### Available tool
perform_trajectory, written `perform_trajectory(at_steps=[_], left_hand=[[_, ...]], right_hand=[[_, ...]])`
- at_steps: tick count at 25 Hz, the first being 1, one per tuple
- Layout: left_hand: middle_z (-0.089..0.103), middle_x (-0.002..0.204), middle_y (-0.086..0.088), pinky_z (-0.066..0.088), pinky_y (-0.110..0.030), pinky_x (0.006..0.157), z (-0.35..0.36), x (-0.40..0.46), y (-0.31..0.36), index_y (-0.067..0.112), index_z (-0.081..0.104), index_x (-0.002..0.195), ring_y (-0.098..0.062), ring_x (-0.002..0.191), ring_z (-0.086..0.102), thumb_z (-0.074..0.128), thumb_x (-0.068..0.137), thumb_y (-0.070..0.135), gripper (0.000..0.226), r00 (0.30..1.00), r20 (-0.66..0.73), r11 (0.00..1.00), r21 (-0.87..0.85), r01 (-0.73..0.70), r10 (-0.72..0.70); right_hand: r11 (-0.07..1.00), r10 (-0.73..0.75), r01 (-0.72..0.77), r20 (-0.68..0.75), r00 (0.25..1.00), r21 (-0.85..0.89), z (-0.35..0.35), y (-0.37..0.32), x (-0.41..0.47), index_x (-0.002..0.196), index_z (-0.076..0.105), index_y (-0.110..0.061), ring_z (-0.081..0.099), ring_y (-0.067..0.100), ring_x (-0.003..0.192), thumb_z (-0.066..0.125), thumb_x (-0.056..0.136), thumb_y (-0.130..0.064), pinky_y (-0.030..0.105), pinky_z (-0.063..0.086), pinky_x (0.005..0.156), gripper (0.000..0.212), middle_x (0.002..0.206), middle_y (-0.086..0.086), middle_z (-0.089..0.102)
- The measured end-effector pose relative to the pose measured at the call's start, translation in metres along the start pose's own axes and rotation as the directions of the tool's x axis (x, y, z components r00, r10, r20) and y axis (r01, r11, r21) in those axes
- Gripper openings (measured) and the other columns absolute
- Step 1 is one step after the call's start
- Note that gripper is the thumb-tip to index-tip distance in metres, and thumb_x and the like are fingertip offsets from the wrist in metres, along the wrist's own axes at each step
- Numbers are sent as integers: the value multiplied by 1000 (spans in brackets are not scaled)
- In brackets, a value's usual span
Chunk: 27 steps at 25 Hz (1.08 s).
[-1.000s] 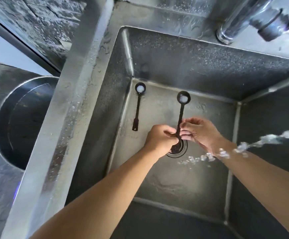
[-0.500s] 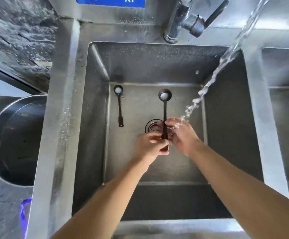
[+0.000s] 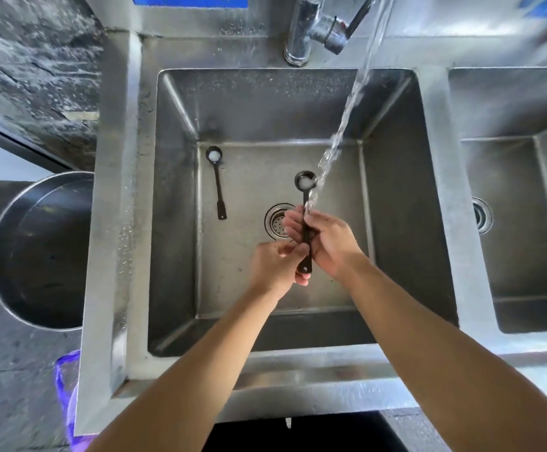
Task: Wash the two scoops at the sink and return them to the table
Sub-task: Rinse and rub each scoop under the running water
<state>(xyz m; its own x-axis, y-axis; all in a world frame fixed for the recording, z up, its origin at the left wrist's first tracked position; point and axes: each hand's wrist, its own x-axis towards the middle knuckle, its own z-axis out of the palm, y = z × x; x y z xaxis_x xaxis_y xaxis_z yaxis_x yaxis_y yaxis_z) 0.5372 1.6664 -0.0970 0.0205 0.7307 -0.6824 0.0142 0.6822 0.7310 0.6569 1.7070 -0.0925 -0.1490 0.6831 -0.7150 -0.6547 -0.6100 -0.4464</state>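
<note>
A dark long-handled scoop (image 3: 305,182) with white residue in its bowl is held over the steel sink (image 3: 392,190), its bowl pointing away from me. My left hand (image 3: 273,267) pinches the lower end of its handle. My right hand (image 3: 327,241) wraps fingers round the middle of the handle. A stream of water (image 3: 347,119) from the tap (image 3: 317,27) lands on the handle just below the bowl. The second dark scoop (image 3: 217,181), also with white residue, lies flat on the sink floor to the left, untouched.
The drain strainer (image 3: 275,220) sits behind my hands. A second basin (image 3: 520,207) lies to the right. A round metal bin (image 3: 40,252) stands left of the sink, with a purple bag (image 3: 66,396) below it.
The camera view has pulled back and up. The held scoop has come under the water stream, which fell to the right of my hands before. The other scoop has not moved.
</note>
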Motion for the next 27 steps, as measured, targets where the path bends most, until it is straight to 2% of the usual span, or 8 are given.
perform_trajectory(at_steps=[3, 6, 10, 13, 16, 19, 22, 27], left_hand=[[70, 74, -16, 62, -37, 57, 4, -16, 0, -1, 73, 88, -22, 53, 67, 69, 90, 1, 5, 998, 17, 998, -39, 56, -55], [73, 86, -18, 65, -38, 64, -1, -29, 2, -3, 70, 101, -25, 65, 70, 65, 88, -8, 15, 991, 16, 989, -66, 131, -130], [72, 96, -28, 64, -40, 68, -6, -25, 15, -5, 63, 109, -38, 80, 73, 49, 102, 7, 20, 975, -131, 981, -101, 166, -178], [74, 98, -24, 64, -42, 76, -3, -9, 29, -2, 62, 113, -39, 89, 74, 45, 104, 24, 32, 978, -127, 978, -146, 146, -165], [70, 94, -19, 59, -37, 64, 10, 12, 45, 3, 62, 108, -32, 79, 68, 51, 102, 35, 35, 997, -34, 975, -215, 63, -72], [59, 88, -19, 45, -29, 48, 28, 23, 49, 7, 55, 109, -29, 75, 59, 51, 102, 25, 20, 999, 46, 960, -278, 20, -7], [55, 77, -18, 44, -29, 48, 39, 33, 42, 2, 53, 104, -25, 59, 54, 46, 101, 5, 9, 999, 1, 954, -296, 34, -35], [54, 61, -8, 40, -24, 37, 46, 41, 33, 7, 56, 92, -20, 44, 49, 49, 104, 17, 17, 993, -38, 923, -375, 92, -114]], right_hand=[[982, -31, 20, -59, 998, -186, -2, 0, -5, 101, 69, 2, 54, 14, 59, 43, 99, 4, 24, 45, 54, 26, 101, 23, 65], [967, -26, 3, -87, 996, -254, -4, 1, -9, 107, 66, -1, 51, 10, 51, 47, 101, -1, 21, 38, 43, 21, 90, 15, 71], [937, 1, -29, -80, 997, -348, -14, 0, -20, 115, 67, 2, 53, 11, 49, 46, 102, -1, 22, 37, 40, 25, 82, 11, 73], [930, 21, -34, -41, 999, -365, -20, 1, -32, 109, 66, 1, 53, 13, 50, 43, 103, -1, 23, 37, 40, 24, 78, 10, 72], [916, 13, -31, -47, 999, -399, -23, 2, -41, 98, 66, 1, 51, 14, 49, 43, 103, 1, 23, 34, 38, 23, 76, 12, 70], [915, 6, -31, -64, 998, -402, -26, 2, -49, 99, 65, 0, 48, 14, 49, 44, 103, 0, 23, 30, 40, 22, 78, 13, 68], [916, 19, -38, -53, 998, -399, -30, 1, -54, 103, 64, 1, 46, 14, 49, 43, 103, 1, 24, 27, 41, 20, 78, 13, 66], [913, -25, 3, -49, 998, -409, -37, 3, -54, 98, 66, 0, 44, 14, 52, 49, 102, 1, 23, 27, 42, 17, 74, 12, 63]])
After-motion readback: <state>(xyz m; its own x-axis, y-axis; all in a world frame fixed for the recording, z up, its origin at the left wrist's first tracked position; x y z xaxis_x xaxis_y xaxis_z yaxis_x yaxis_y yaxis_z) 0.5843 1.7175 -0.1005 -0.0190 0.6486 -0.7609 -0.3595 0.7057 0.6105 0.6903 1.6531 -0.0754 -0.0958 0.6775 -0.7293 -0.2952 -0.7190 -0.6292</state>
